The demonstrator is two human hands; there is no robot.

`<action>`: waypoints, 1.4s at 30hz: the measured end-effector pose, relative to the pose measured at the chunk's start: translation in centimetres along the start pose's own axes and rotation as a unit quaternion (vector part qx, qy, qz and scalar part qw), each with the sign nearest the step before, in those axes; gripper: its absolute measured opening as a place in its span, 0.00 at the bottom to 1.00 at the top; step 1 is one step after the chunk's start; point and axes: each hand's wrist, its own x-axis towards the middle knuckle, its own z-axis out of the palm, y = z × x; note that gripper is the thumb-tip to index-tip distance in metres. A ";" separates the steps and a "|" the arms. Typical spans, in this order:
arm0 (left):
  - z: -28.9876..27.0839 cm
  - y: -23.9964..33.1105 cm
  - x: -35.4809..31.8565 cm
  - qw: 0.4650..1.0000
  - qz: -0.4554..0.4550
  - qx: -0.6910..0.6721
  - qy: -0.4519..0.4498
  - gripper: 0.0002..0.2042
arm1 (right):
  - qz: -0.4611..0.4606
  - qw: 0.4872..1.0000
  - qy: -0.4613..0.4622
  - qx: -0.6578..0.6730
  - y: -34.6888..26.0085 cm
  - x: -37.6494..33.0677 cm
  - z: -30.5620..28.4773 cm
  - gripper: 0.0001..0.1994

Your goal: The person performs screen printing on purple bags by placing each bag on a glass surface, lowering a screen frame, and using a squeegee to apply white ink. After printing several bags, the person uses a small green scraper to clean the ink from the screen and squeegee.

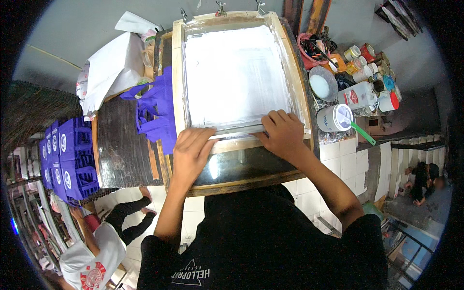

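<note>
A wooden-framed printing screen (178, 82) lies on the table in front of me, its mesh (232, 72) coated with white ink. Across its near end rests a long, narrow squeegee (238, 129). My left hand (192, 149) grips the squeegee's left end with the fingers over the top. At the other end, my right hand (282, 134) closes round it, knuckles up. Beneath the screen's left side, a purple fabric bag (157, 108) sticks out with its handles spread. Metal clamps (221, 8) stand along the screen's far edge.
Right of the screen are a white ink tub (334, 118) with a green-handled tool (363, 134), a bowl (323, 83), a white jug (357, 95) and several jars. White paper (113, 67) sits left. Printed purple bags (70, 154) hang farther left. Two people are nearby.
</note>
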 end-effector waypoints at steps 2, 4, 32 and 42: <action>0.0 -0.3 -1.1 0.997 0.026 -0.009 0.065 0.37 | -0.006 0.999 0.024 0.026 -0.1 -0.4 0.0 0.17; 0.7 -2.1 -3.1 0.995 -0.009 0.092 0.047 0.47 | -0.002 0.998 0.025 0.051 0.0 -0.6 -0.3 0.15; -0.2 -4.7 -1.4 0.963 0.004 0.249 0.106 0.23 | 0.081 0.976 0.201 -0.038 1.6 19.9 -21.1 0.21; -12.2 -11.6 -0.7 0.893 0.057 0.434 0.105 0.19 | 0.080 0.976 0.203 -0.009 4.3 26.5 -23.4 0.23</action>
